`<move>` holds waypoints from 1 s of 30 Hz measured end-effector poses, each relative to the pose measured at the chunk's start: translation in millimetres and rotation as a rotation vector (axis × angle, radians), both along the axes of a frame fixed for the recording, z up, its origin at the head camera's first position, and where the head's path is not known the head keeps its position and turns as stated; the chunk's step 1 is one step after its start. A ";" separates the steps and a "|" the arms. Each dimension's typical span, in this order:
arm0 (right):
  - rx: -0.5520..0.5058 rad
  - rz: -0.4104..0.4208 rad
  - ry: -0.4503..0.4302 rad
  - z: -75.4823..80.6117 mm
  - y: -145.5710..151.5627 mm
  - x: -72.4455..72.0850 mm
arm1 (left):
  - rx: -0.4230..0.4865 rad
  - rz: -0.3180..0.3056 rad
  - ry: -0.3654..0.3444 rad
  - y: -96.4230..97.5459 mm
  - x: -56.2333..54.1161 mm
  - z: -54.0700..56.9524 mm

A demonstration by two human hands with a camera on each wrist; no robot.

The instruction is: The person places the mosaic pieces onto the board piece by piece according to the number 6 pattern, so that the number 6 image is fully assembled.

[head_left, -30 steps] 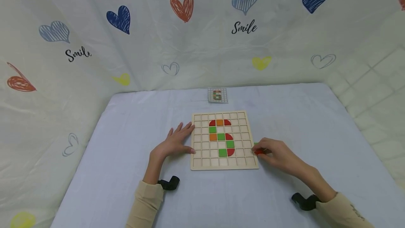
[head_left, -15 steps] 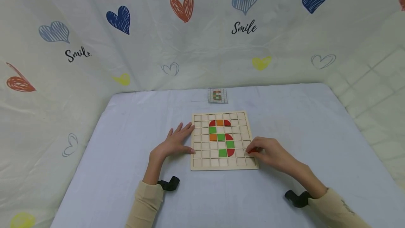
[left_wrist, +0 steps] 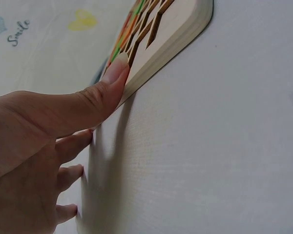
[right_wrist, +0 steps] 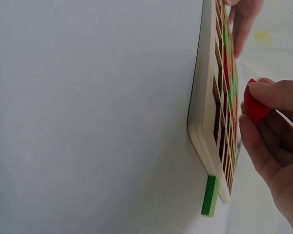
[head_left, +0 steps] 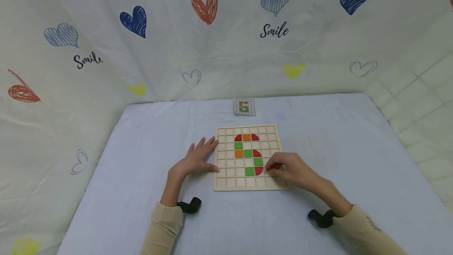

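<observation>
The right hand (head_left: 291, 170) has moved left from the board's right edge and is now over the wooden grid board (head_left: 226, 182), pinching a red piece (right_wrist: 255, 108) between curled fingers. The left hand (head_left: 196, 160) lies flat with fingers straight, its thumb touching the board's left edge on the worktop (head_left: 141, 192). A green piece (right_wrist: 210, 196) lies beside the board's right edge.

Table (head_left: 141, 192) with board (head_left: 226, 184), card (head_left: 244, 106).

Grid board (head_left: 250, 186) mid-table (head_left: 148, 137) — small card (head_left: 244, 106) behind it, hands flanking left and right edges.
</observation>
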State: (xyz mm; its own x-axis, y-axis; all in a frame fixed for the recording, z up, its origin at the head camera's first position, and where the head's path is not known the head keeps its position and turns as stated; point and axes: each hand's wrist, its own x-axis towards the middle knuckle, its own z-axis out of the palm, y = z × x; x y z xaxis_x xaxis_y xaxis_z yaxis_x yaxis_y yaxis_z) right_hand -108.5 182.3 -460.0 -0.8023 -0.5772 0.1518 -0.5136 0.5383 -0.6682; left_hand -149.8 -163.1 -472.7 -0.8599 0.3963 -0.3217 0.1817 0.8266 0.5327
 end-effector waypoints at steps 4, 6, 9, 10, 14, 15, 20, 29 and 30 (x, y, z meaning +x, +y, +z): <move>-0.007 0.000 -0.026 -0.7 -8.0 -3.1 | -0.001 0.001 0.001 -0.6 0.3 0.2; -0.008 0.004 -0.038 -1.5 -11.9 -4.8 | -0.002 0.000 0.000 -0.9 0.3 0.4; -0.004 0.011 -0.047 -2.4 -16.9 -7.0 | -0.006 -0.002 0.002 -1.4 -0.1 0.3; -0.002 0.014 -0.049 -2.6 -18.5 -7.7 | -0.006 -0.001 0.001 -1.4 -0.3 0.3; 0.002 0.022 -0.042 -2.6 -24.6 -9.7 | 0.002 0.000 0.001 -1.6 -1.2 -0.2; 0.000 0.028 -0.037 -2.7 -26.1 -10.3 | 0.002 -0.001 0.001 -1.7 -1.3 -0.3; 0.006 0.063 0.007 -2.8 -34.7 -13.0 | -0.005 -0.001 -0.001 -1.9 -1.4 -0.8; 0.044 0.078 -0.001 -0.2 -55.1 -17.7 | -0.009 0.003 -0.006 -0.3 -0.9 0.2; 0.050 0.077 -0.003 -0.2 -57.4 -18.0 | -0.007 0.004 -0.007 -0.1 -0.9 0.4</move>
State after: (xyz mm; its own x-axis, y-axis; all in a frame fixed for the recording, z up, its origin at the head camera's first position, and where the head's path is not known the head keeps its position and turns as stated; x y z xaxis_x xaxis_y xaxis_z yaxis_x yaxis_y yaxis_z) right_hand -126.5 124.9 -460.2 -0.7556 -0.6442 0.1184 -0.5527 0.5301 -0.6430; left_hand -150.7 -163.2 -472.3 -0.8592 0.3907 -0.3304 0.1747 0.8309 0.5283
